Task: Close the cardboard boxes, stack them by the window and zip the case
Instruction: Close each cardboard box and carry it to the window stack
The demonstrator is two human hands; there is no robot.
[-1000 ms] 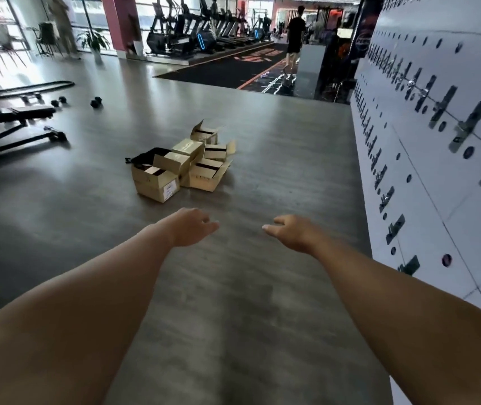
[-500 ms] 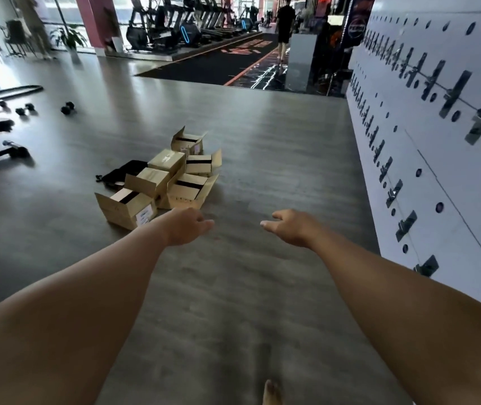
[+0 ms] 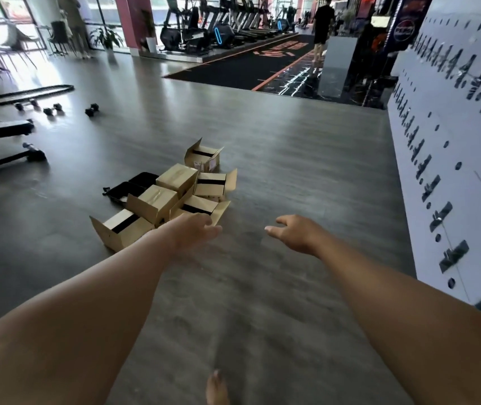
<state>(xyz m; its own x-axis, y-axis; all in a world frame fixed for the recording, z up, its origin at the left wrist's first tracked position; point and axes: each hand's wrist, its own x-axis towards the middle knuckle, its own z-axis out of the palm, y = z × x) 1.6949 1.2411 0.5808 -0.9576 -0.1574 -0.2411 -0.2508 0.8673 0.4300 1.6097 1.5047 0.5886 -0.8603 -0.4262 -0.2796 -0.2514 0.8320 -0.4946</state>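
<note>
A Pepsi logo marks the dark banner [image 3: 405, 27] above the white wall panel [image 3: 449, 159]; the box labels are unreadable.

grey wood floor [image 3: 292, 171] | on it: cardboard boxes [image 3: 157, 200], black case [image 3: 128, 188], dumbbells [image 3: 91, 109]

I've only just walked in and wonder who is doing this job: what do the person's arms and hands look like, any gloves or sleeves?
Both arms are bare along all that shows, with no sleeves in view. The left hand and right hand wear no gloves, and no rings, watch or wristbands show. A bare foot at the bottom edge suggests no shoes.
</note>
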